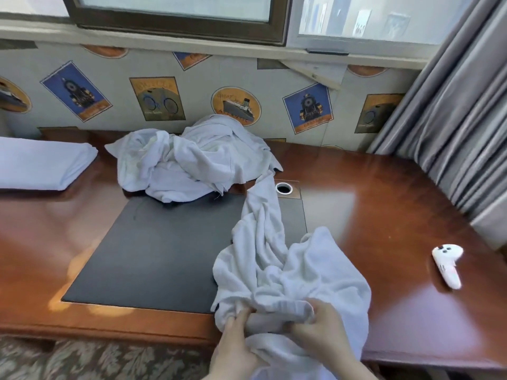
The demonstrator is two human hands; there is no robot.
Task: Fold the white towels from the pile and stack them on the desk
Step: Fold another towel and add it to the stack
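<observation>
Your desk (384,187) carries the crumpled pile (189,160) at the back and one folded towel (41,165) far left. The towel (274,256) you are working trails from the pile toward you, its long axis running front to back, near end bunched over the edge. Your left hand (236,341) and right hand (321,330) both pinch its hem. Slide them apart along that hem to find the corners before lifting.

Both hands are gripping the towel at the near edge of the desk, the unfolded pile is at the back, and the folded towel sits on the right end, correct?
Not quite. The head view shows the folded towel on the desk's left end, not the right. The rest holds: left hand and right hand grip the towel; the pile is behind.
</observation>
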